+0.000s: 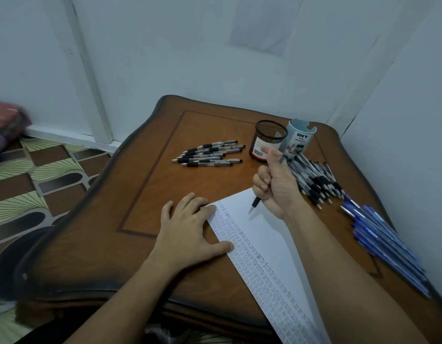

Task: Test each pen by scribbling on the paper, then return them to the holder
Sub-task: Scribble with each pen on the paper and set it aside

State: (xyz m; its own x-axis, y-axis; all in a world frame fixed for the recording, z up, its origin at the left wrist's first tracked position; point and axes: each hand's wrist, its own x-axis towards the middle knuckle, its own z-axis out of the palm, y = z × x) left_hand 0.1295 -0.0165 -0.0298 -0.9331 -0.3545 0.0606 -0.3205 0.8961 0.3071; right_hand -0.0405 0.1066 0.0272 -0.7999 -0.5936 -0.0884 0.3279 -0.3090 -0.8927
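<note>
Task in progress, judged well short of completion. The right hand (277, 184) has its fingers curled round a black-grip pen (256, 202), with the thumb raised over the top end and the tip pointing down over the blank part of the paper (264, 234). Whether the tip touches the sheet cannot be told. The left hand (187, 232) lies flat with straight fingers on the paper's left edge, pinning it to the wooden table (145, 194). Several close columns of small scribbled marks, in blue and dark ink, fill the left strip of the sheet, which suggests many pens are already tested; the marks are too small to read. No pen shows above the rim of the black mesh holder (269, 137), so the return step appears not yet done for any pen. Three lots lie loose on the table: a small row of black-grip pens (207, 153) left of the holder, a larger heap of black pens (314, 180) just beside the right hand, and blue pens (383, 239) along the right edge. Which lot is tested cannot be told. The mesh holder carries a barcode sticker (257, 153), its digits illegible. The pale blue tube (300, 139) touching it reads "DIY DESK ORGANIZER".
</note>
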